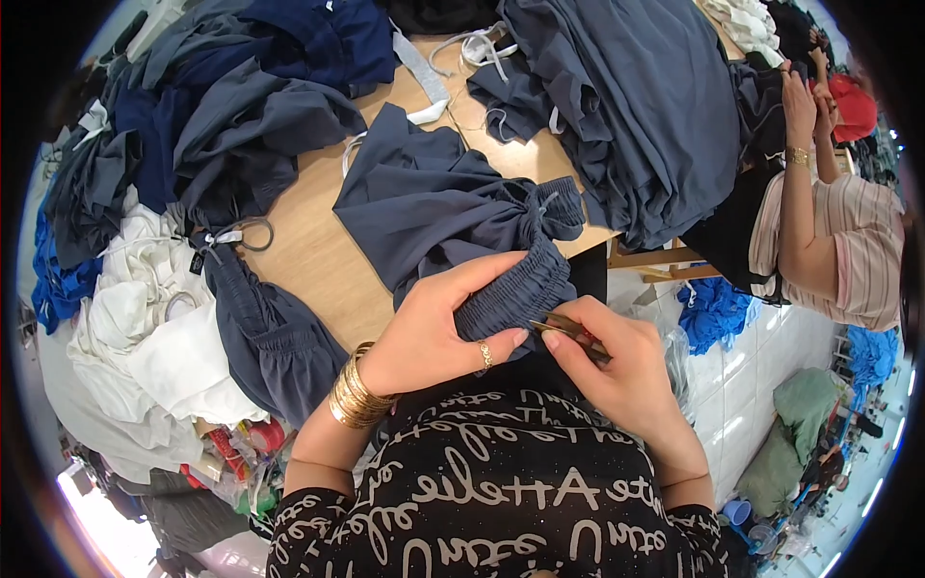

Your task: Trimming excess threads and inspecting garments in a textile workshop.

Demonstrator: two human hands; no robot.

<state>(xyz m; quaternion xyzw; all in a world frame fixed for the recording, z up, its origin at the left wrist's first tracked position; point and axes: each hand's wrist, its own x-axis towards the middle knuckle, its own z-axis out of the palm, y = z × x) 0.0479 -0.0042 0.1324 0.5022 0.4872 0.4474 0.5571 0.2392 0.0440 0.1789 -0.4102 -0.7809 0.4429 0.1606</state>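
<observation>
Dark grey trousers (414,197) lie across the table's front edge, their gathered elastic waistband (515,294) held up close to my body. My left hand (438,323) grips this waistband, fingers behind it and thumb along the lower edge. In my right hand (617,361) is a small pair of brass-coloured thread snips (578,335), pinched between thumb and fingers. Their tips meet the waistband's right side, near my left thumb. Whether the blades are closed is too small to make out. A cord end (549,202) shows at the far part of the waistband.
A wooden table (303,246) carries heaped grey garments (636,116) at the right and grey and navy ones (260,125) at the left. Another gathered grey garment (275,332) and white cloth (159,323) lie at left. A co-worker in a striped top (838,231) stands at right.
</observation>
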